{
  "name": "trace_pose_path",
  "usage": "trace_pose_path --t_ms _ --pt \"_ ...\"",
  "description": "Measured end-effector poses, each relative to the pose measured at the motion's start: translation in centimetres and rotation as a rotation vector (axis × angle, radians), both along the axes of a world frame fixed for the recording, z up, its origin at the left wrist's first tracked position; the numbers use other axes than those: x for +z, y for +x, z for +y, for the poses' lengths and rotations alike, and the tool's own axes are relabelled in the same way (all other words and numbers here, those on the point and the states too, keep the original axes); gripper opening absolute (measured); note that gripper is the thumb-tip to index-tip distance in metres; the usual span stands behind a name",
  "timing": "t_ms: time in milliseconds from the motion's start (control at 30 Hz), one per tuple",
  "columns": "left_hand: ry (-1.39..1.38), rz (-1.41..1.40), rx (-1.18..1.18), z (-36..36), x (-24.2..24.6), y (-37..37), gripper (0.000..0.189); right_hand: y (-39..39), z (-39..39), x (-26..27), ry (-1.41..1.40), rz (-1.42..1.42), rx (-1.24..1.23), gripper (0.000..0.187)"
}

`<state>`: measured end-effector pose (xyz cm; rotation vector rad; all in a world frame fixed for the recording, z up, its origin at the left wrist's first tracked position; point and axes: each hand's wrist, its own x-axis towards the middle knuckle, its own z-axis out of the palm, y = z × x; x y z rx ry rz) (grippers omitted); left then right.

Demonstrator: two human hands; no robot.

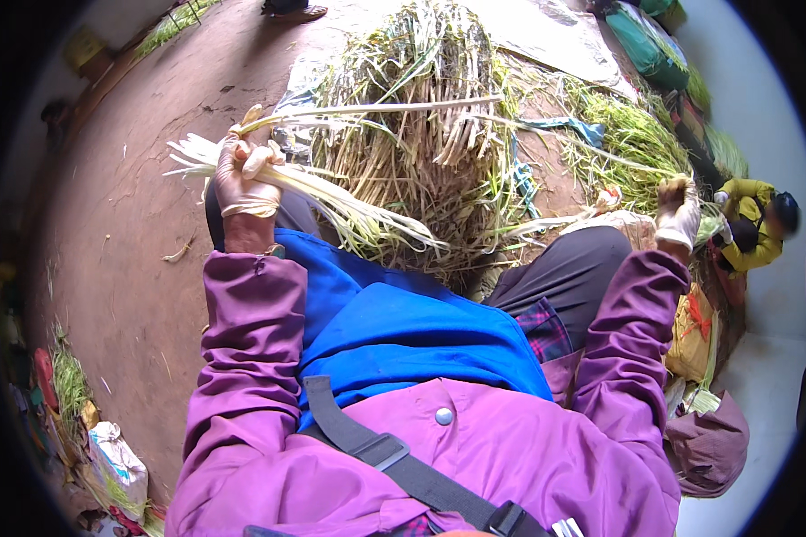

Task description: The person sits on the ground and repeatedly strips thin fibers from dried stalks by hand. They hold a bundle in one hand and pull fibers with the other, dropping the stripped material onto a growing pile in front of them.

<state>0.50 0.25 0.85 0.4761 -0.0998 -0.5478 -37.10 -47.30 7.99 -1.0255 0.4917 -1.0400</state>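
Observation:
My left hand (248, 168), in a pale, torn glove with bare fingertips, grips a bundle of whitish plant stalks (349, 201). Their fanned ends hang toward my lap, and one longer stalk (389, 107) stretches from the fingers over the heap. My right hand (678, 208), gloved too, is raised at the right with its fingers curled; a thin pale strand runs toward it from the left, and whether the fingers hold it I cannot tell. Between my knees lies a big heap of dry brown and green stalks (416, 148).
Green grass-like stalks (618, 148) lie on the ground at the right, near a blue cloth strip (571, 126). A pale sheet (551, 33) is spread behind the heap. A person in yellow (752, 221) sits at the far right. Filled sacks (117, 463) stand at the lower left.

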Motion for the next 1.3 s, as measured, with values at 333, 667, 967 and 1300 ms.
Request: trace_pose_path --t_ms 333,667,967,1300 --pt "0.152 -0.022 -0.086 -6.1 1.6 -7.7 0.016 13.1 23.1 -5.2 0.139 0.417 1.015 0.044" --pt "0.488 -0.102 -0.479 -5.8 3.8 -11.3 0.033 13.1 16.5 2.1 -0.027 0.070 0.509 0.023" --pt "0.690 -0.547 -0.544 -7.0 5.0 -11.5 0.039 17.9 20.1 2.1 -0.338 0.349 0.861 0.025" --pt "0.565 -0.189 -0.389 -6.5 3.4 -9.6 0.038 15.6 26.0 -2.8 -0.217 0.607 0.996 0.025"
